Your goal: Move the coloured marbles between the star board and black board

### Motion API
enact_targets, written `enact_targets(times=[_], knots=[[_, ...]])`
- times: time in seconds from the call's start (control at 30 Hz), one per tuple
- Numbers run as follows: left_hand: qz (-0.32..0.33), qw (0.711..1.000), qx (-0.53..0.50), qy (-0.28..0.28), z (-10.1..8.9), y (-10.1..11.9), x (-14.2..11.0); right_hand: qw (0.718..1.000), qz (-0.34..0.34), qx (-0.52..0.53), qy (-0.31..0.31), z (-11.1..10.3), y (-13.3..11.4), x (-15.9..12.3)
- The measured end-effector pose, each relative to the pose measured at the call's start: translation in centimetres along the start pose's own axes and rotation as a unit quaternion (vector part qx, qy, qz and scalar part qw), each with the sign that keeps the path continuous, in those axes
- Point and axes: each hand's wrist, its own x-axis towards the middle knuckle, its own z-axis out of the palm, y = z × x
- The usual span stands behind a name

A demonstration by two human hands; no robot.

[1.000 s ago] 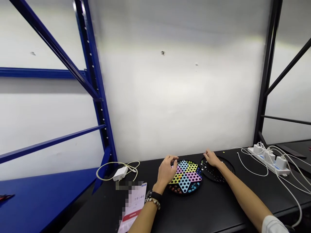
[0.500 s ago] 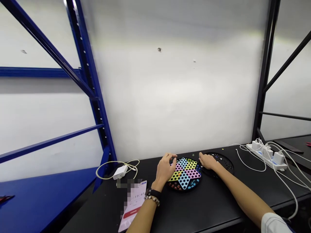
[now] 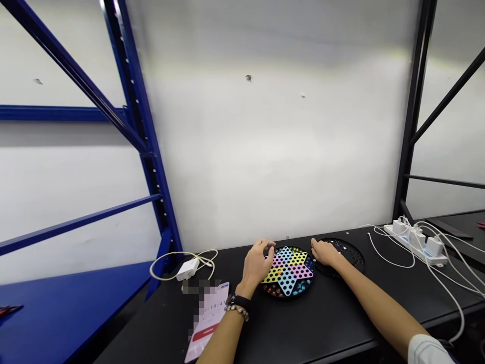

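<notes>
A round Chinese checkers board (image 3: pixel 287 281) with a star of blue, yellow and pink points lies on the black table. Coloured marbles sit in the compartments around its rim. My left hand (image 3: pixel 258 263) is at the board's left edge, fingers loosely bent and apart, with nothing visible in them. To the right lies a black round tray or lid with holes (image 3: pixel 354 257), a few small marbles on it. My right hand (image 3: pixel 325 252) is over its left edge, fingers curled together; whatever they hold is hidden. A small greenish marble (image 3: pixel 287 237) is behind the board, by the wall.
A phone (image 3: pixel 207 323) showing a timer lies at my left forearm. Behind it are a white charger (image 3: pixel 188 269) and a looped cable. A white power strip (image 3: pixel 417 245) with plugs and trailing cables is at the right. A yellow dot (image 3: pixel 347 233) lies near the wall.
The small greenish marble has moved left and back, from between the board and the tray toward the wall. Both hands have stayed almost still.
</notes>
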Motion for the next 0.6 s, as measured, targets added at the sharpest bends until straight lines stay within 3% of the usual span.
enact_targets(times=[0.1, 0.2, 0.43, 0.6], knots=[[-0.023, 0.999, 0.020, -0.022, 0.2, -0.2, 0.5, 1.000, 0.008, 0.002, 0.005, 0.0, -0.2, -0.1], [-0.063, 0.992, 0.074, -0.080, 1.1, -0.7, 2.7, 1.000, 0.012, 0.008, 0.003, -0.2, -0.4, -0.2], [-0.120, 0.976, 0.130, -0.130, 5.9, -1.9, 10.0, 1.000, 0.007, 0.020, 0.013, -0.1, -0.6, 0.1], [-0.164, 0.965, 0.168, -0.117, 8.7, -2.4, 11.8, 0.998, 0.004, 0.051, 0.032, 0.5, -0.7, 0.5]])
